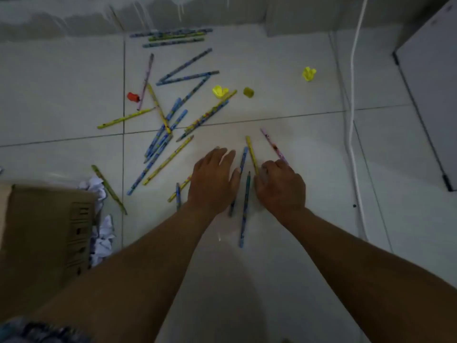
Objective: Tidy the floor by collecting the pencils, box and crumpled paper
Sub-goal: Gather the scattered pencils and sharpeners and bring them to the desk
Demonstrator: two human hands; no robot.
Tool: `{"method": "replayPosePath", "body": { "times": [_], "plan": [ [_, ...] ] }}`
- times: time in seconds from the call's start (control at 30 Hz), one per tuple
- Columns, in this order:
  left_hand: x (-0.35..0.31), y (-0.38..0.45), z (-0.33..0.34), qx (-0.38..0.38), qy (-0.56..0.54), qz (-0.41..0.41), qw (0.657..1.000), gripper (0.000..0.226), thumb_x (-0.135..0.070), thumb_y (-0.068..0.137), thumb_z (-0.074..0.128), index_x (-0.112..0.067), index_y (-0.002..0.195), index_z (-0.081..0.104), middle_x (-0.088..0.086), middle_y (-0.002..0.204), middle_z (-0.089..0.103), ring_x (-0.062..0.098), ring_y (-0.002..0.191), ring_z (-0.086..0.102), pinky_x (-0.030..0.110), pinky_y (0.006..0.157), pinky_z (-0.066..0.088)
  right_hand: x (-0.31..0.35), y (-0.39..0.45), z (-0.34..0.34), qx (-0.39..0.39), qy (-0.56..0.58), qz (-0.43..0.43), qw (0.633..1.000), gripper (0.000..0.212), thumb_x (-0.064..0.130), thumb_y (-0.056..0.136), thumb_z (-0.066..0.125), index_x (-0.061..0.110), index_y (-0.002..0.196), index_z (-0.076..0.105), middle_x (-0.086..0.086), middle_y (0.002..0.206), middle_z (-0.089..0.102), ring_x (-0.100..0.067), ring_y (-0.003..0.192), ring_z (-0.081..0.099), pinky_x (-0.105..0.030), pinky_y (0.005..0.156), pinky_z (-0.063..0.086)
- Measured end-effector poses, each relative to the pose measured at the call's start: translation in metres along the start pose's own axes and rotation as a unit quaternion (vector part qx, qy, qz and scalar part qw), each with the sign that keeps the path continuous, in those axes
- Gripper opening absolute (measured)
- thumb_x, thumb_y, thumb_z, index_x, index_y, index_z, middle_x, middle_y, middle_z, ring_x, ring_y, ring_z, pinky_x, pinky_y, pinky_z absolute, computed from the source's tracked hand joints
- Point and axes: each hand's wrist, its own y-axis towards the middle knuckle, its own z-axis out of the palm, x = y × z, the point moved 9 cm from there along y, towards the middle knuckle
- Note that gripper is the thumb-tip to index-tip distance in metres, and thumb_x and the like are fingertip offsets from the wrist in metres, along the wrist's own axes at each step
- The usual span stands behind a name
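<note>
Presently left hand (212, 179) flat, fingers spread; right hand (279, 186) curled, pinching yellow pencil (251, 154); pencils (173, 115) scattered mid-floor, cardboard box (47, 233) at left edge; risk: round pencils rolling off.

Nothing can be read here. The cardboard box (47, 233) carries dark printed marks on its side, too blurred to make out, and the pencils' (160, 142) patterned wrappers show no legible lettering.

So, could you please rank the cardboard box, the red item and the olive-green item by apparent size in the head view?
1. Cardboard box, largest, though nearest the camera.
2. Red item and olive-green item: alike, unranked.
</note>
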Motion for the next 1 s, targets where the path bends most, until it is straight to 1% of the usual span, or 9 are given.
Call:
{"method": "replayPosePath", "body": {
  "times": [0.07,0.23,0.33,0.47,0.57,0.67,0.77,0.87,1.0],
  "plan": [
    [-0.002,0.001,0.006,0.015,-0.008,-0.011,1.0,0.051,-0.035,0.094,0.042,-0.003,0.127,0.064,0.018,0.124,0.065,0.037,0.117,0.061,0.048,0.094,0.049,-0.004,0.0,-0.001,-0.007,0.008,0.029,1.0,0.02,0.032,0.084,0.062,0.013,0.09,0.065,-0.009,0.089,0.064,-0.034,0.079,0.065,-0.038,0.066,0.051],
    [-0.007,0.008,0.011,-0.015,-0.019,-0.014,1.0,0.044,-0.034,0.092,0.048,-0.002,0.111,0.071,0.017,0.101,0.073,0.036,0.093,0.068,0.043,0.08,0.054,-0.013,-0.003,0.006,0.01,0.02,0.097,0.995,0.022,0.033,0.091,0.053,0.016,0.094,0.067,-0.006,0.092,0.067,-0.03,0.085,0.066,-0.036,0.071,0.052],
    [-0.008,0.021,0.014,-0.004,-0.049,-0.076,0.996,0.049,-0.046,0.093,0.046,-0.007,0.112,0.071,0.012,0.094,0.073,0.033,0.089,0.067,0.038,0.087,0.05,-0.022,-0.001,0.005,0.004,0.099,0.137,0.986,0.021,0.035,0.093,0.053,0.019,0.093,0.067,-0.003,0.095,0.066,-0.025,0.087,0.065,-0.034,0.073,0.05],
    [-0.009,0.039,0.02,0.024,-0.163,-0.21,0.964,0.057,-0.061,0.092,0.051,-0.016,0.123,0.066,0.001,0.104,0.074,0.024,0.101,0.065,0.038,0.092,0.052,-0.012,0.003,-0.002,-0.013,0.209,0.095,0.973,0.015,0.03,0.095,0.056,0.018,0.094,0.065,-0.002,0.094,0.065,-0.02,0.084,0.062,-0.033,0.072,0.05],
    [-0.014,0.047,0.027,0.043,-0.2,-0.241,0.949,0.041,-0.053,0.095,0.053,-0.016,0.1,0.071,-0.004,0.091,0.071,0.021,0.092,0.067,0.031,0.079,0.05,-0.01,0.003,-0.008,-0.028,0.264,0.083,0.96,0.012,0.024,0.094,0.059,0.014,0.095,0.065,-0.004,0.093,0.066,-0.02,0.084,0.062,-0.039,0.074,0.053],
    [-0.006,0.043,0.042,0.054,-0.315,-0.321,0.892,0.034,-0.038,0.099,0.054,-0.014,0.086,0.075,-0.002,0.08,0.075,0.016,0.079,0.071,0.035,0.08,0.058,-0.01,0.005,-0.01,-0.029,0.291,0.067,0.954,0.01,0.022,0.092,0.061,0.013,0.093,0.067,-0.003,0.09,0.067,-0.016,0.079,0.063,-0.039,0.073,0.054],
    [0.003,0.033,0.055,0.05,-0.42,-0.409,0.809,0.029,-0.03,0.102,0.053,-0.012,0.093,0.072,0.004,0.077,0.076,0.018,0.074,0.074,0.038,0.08,0.061,-0.022,0.004,-0.018,-0.078,0.258,0.077,0.96,0.017,0.027,0.088,0.061,0.016,0.099,0.068,-0.001,0.095,0.066,-0.017,0.084,0.064,-0.04,0.074,0.055],
    [0.004,0.029,0.061,0.071,-0.451,-0.439,0.774,0.03,-0.028,0.105,0.048,-0.005,0.105,0.068,0.009,0.081,0.074,0.022,0.074,0.075,0.03,0.068,0.061,-0.042,0.005,-0.016,-0.085,0.154,0.117,0.977,0.034,0.027,0.086,0.059,0.017,0.118,0.064,-0.006,0.112,0.063,-0.028,0.1,0.061,-0.045,0.082,0.051],
    [-0.001,0.023,0.068,0.117,-0.509,-0.452,0.723,0.026,-0.023,0.106,0.046,-0.003,0.11,0.061,0.014,0.092,0.074,0.024,0.077,0.074,0.038,0.077,0.062,-0.063,0.004,-0.003,-0.022,0.076,0.185,0.979,0.038,0.027,0.09,0.055,0.02,0.127,0.06,-0.007,0.123,0.057,-0.03,0.112,0.054,-0.043,0.089,0.042]
  ]
}}
